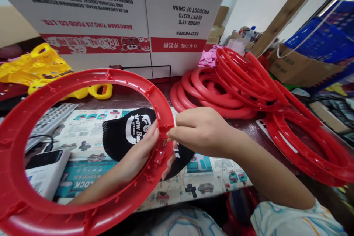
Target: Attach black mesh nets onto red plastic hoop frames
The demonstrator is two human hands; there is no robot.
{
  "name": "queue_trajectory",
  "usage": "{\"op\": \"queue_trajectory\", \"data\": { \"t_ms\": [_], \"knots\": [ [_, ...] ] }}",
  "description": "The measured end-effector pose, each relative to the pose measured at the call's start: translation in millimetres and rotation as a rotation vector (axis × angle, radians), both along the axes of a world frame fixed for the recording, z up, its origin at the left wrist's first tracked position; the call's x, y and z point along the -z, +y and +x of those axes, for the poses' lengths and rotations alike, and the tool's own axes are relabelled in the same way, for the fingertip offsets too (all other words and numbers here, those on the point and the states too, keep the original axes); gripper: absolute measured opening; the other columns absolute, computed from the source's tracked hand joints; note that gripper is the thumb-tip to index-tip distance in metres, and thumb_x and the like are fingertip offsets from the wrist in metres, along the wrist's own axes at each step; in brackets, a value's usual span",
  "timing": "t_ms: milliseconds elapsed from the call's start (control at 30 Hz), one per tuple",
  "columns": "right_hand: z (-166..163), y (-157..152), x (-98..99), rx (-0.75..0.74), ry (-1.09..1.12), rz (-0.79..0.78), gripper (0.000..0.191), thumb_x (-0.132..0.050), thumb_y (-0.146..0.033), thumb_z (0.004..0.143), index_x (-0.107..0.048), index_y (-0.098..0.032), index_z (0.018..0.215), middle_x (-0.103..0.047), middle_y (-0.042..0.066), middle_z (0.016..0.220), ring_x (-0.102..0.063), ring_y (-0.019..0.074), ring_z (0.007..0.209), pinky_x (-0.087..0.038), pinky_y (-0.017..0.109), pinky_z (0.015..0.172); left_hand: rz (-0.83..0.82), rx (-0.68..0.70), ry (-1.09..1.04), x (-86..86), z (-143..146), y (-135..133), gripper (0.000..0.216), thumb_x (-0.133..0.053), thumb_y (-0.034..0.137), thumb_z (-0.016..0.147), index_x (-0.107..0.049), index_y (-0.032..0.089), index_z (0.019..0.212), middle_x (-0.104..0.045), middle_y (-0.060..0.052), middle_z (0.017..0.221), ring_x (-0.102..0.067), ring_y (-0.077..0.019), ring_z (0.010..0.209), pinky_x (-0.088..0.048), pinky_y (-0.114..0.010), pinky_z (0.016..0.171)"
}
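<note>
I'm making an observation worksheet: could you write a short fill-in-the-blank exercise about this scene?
1. The ring held by the left hand is coloured ____.
2. The white carton bears the words "PRODUCT OF ____".
3. Its lettering appears upside ____.
4. The basket at the upper right is coloured ____.

Missing words: red; China; down; blue.

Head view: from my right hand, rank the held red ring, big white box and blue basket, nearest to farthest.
1. Red ring, immediately left of the right hand.
2. White box, standing ahead.
3. Blue basket, in the right background.
</note>
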State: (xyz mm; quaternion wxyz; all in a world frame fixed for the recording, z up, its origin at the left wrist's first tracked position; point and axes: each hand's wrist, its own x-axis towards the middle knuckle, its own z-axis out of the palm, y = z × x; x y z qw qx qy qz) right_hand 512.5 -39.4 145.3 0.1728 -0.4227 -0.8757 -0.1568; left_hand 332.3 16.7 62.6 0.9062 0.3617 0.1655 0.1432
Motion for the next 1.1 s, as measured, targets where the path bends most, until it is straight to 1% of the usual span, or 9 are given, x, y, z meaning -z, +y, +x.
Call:
{"op": "queue_trajectory", "data": {
  "t_ms": [100, 200, 300, 433, 567, 667, 867, 1000, 1100],
  "knots": [
    [-1, 7, 4.3, -0.009, -0.024, -0.071, 0.028, -0.047, -0.012, 0.096, -0.065, -0.017, 0.075, -0.055, -0.001, 0.073, -0.04, 0.0118, 0.063, -0.022, 0.029, 0.055, -0.045, 0.0, 0.002, 5.2, 0, -4, 0.065, -0.057, 0.049, 0.091, -0.026, 0.033, 0.145, -0.065, 0.001, 0.076, -0.061, -0.0168, 0.05, -0.049, -0.024, 0.044],
    [-1, 12, 8.2, -0.003, 0.016, -0.166, 0.023, -0.05, -0.012, 0.094, -0.067, -0.016, 0.079, -0.057, 0.0, 0.077, -0.044, 0.0119, 0.066, -0.026, 0.027, 0.055, 0.048, 0.002, 0.065, 7.3, -3, -5, 0.092, -0.067, 0.026, 0.076, -0.016, 0.036, 0.151, -0.066, 0.001, 0.082, -0.063, -0.0177, 0.057, -0.051, -0.025, 0.049],
    [-1, 14, 11.1, 0.007, 0.041, -0.247, 0.018, -0.054, -0.012, 0.093, -0.069, -0.014, 0.084, -0.059, 0.001, 0.08, -0.047, 0.0119, 0.068, -0.029, 0.026, 0.058, 0.16, -0.001, 0.161, 5.8, -4, -5, 0.103, -0.068, 0.011, 0.07, -0.013, 0.035, 0.154, -0.067, 0.0, 0.093, -0.064, -0.0169, 0.068, -0.053, -0.024, 0.057],
    [-2, 14, 16.1, 0.014, 0.117, -0.259, 0.018, -0.056, -0.012, 0.094, -0.07, -0.013, 0.084, -0.058, 0.001, 0.077, -0.047, 0.0115, 0.066, -0.032, 0.025, 0.058, 0.195, 0.024, 0.16, 7.8, -2, -4, 0.1, -0.069, 0.011, 0.069, -0.017, 0.035, 0.151, -0.064, -0.001, 0.097, -0.064, -0.0178, 0.075, -0.055, -0.025, 0.061],
    [-1, 14, 21.2, 0.001, 0.19, -0.233, 0.02, -0.054, -0.015, 0.097, -0.071, -0.013, 0.086, -0.054, 0.0, 0.074, -0.046, 0.0108, 0.066, -0.033, 0.023, 0.059, 0.049, 0.111, -0.021, 20.3, -5, -2, 0.08, -0.06, 0.026, 0.079, -0.019, 0.038, 0.146, -0.062, 0.0, 0.094, -0.063, -0.0166, 0.059, -0.052, -0.025, 0.048],
    [0, 13, 23.3, 0.014, 0.192, -0.26, 0.024, -0.051, -0.015, 0.099, -0.072, -0.015, 0.087, -0.052, 0.0, 0.074, -0.045, 0.0106, 0.066, -0.032, 0.022, 0.06, -0.004, 0.123, -0.097, 25.4, -6, -2, 0.075, -0.056, 0.037, 0.085, -0.014, 0.039, 0.147, -0.062, -0.001, 0.096, -0.065, -0.0169, 0.061, -0.053, -0.024, 0.049],
    [2, 8, 23.0, -0.021, 0.209, -0.246, 0.027, -0.051, -0.017, 0.1, -0.073, -0.015, 0.085, -0.046, -0.001, 0.072, -0.042, 0.0103, 0.064, -0.031, 0.023, 0.058, 0.024, 0.164, -0.083, 17.9, -4, -5, 0.077, -0.057, 0.033, 0.083, -0.014, 0.038, 0.146, -0.062, -0.002, 0.1, -0.061, -0.0143, 0.06, -0.05, -0.022, 0.049],
    [1, 3, 20.7, -0.024, 0.223, -0.281, 0.019, -0.057, -0.015, 0.096, -0.071, -0.012, 0.084, -0.052, 0.0, 0.074, -0.047, 0.0105, 0.067, -0.035, 0.022, 0.06, 0.106, 0.172, -0.016, 19.4, -4, -6, 0.062, -0.058, 0.029, 0.082, -0.027, 0.034, 0.135, -0.06, -0.002, 0.1, -0.064, -0.0166, 0.066, -0.052, -0.025, 0.051],
    [-1, 0, 19.7, -0.007, 0.249, -0.299, 0.017, -0.06, -0.015, 0.095, -0.07, -0.011, 0.082, -0.055, 0.001, 0.076, -0.049, 0.0108, 0.067, -0.037, 0.022, 0.061, 0.185, 0.18, 0.045, 20.7, -4, -5, 0.051, -0.057, 0.03, 0.085, -0.03, 0.032, 0.128, -0.059, 0.0, 0.095, -0.063, -0.0165, 0.065, -0.053, -0.026, 0.051]
  ]
}}
